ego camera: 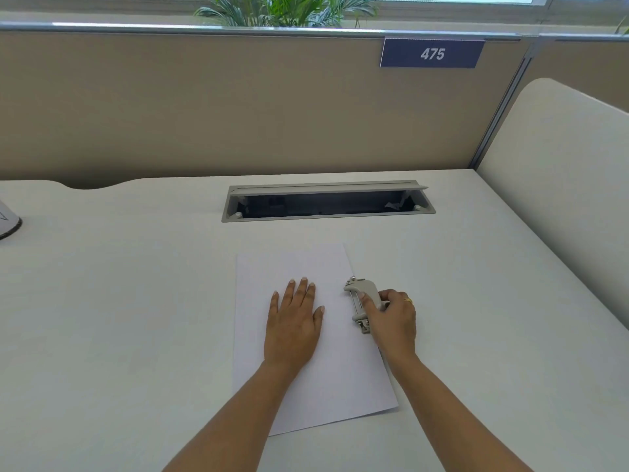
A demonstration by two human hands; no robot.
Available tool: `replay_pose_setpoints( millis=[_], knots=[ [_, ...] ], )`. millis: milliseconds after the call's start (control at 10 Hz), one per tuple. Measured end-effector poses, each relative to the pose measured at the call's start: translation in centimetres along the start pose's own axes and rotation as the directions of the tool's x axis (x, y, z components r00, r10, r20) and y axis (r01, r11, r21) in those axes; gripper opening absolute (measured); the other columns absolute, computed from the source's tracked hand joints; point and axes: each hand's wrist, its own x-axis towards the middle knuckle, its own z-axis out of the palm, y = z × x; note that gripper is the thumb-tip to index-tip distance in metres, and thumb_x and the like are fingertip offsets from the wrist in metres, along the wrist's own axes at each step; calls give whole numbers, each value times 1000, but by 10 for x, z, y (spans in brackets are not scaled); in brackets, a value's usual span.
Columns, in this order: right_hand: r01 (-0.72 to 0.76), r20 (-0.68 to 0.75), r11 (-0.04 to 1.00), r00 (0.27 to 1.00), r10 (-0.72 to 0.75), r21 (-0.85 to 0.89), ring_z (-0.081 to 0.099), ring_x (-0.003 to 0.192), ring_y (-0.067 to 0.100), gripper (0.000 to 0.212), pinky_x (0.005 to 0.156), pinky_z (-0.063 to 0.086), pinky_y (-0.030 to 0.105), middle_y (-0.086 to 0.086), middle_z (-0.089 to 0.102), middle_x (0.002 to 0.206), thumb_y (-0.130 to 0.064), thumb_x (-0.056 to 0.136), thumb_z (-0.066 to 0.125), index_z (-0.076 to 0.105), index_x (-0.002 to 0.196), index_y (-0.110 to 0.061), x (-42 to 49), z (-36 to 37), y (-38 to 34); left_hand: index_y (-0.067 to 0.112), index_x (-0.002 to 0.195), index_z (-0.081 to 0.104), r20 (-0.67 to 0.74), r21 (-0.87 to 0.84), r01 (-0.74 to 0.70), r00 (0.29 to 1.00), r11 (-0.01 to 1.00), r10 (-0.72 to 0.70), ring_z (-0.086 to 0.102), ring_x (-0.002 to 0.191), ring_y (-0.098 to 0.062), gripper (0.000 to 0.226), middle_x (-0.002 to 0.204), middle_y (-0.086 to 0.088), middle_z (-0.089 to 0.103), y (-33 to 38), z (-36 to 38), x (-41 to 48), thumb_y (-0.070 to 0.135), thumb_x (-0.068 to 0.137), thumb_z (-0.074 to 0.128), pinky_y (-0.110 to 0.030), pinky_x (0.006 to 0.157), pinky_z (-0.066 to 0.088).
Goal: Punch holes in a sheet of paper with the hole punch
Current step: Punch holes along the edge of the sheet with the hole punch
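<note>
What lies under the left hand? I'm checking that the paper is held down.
The left hand lies flat on the sheet of paper; the desk beneath is covered.

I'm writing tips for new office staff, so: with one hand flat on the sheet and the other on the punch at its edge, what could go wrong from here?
1. The hole punch sits at the right edge of the paper, which lies askew on the desk; the holes may land crooked.
2. The left hand presses only the middle, so the sheet could pivot.
3. The right hand fingers lie near the punch's front; they might get pinched.
</note>
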Motion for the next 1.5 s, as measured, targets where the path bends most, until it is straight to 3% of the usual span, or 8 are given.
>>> replay_pose_setpoints(
  millis=[200,700,800,900,1100,1300,1400,1500],
  knots=[
    [-16,6,998,1000,15,62,50,87,22,29,78,45,36,12,54,106,-29,89,59,59,100,-2,4,-6,0,22,149,9,10,15,0,1000,1000,0,0,147,-12,54,159,6,7,-1,0,0,40,100,17,-35,118,-4],
    [-75,-73,997,995,75,2,53,101,31,33,77,42,34,18,56,112,-29,89,59,58,107,-1,36,-30,16,21,149,8,18,18,-4,1000,1000,3,0,147,-13,54,159,6,6,-1,1,0,40,100,16,-35,118,-4],
    [-35,-160,992,987,14,-125,47,111,34,36,84,42,42,16,54,118,-31,88,59,56,113,-4,32,-30,14,22,149,7,17,20,-5,1000,1000,5,0,147,-12,54,159,6,6,-1,1,0,40,99,16,-35,118,-4],
    [163,-253,963,943,-216,-215,49,105,34,26,80,42,41,13,57,114,-23,87,61,59,107,-6,20,-24,7,21,149,8,11,21,-4,1000,1000,4,0,147,-12,54,159,6,6,-1,1,0,40,99,16,-35,118,-4],
    [584,25,773,801,-598,-248,60,100,29,11,85,49,37,12,67,100,-4,84,61,68,92,-2,-12,2,-7,22,149,10,11,-11,4,1000,1000,-4,1,147,-12,54,159,6,8,-1,1,1,41,99,18,-35,118,-4],
    [599,266,748,800,-539,-285,48,124,14,31,97,42,26,4,56,130,-21,97,41,61,119,-9,-24,23,8,22,149,10,25,-28,9,1000,1000,-9,0,147,-11,54,159,6,7,0,0,1,41,99,18,-35,118,-5],
    [598,255,725,802,-540,-342,62,111,20,21,87,53,28,12,67,116,-13,90,57,69,104,-4,-28,24,5,21,149,11,32,-40,14,999,999,-13,0,147,-11,54,159,6,8,0,-2,1,40,99,19,-34,118,-5],
    [640,221,675,765,-604,-368,73,76,18,18,55,58,25,8,76,80,-5,59,86,76,74,-6,-32,21,1,22,149,13,38,-73,24,999,997,-21,2,146,-10,53,159,6,10,1,-4,2,40,100,22,-33,118,-5]
  ],
)
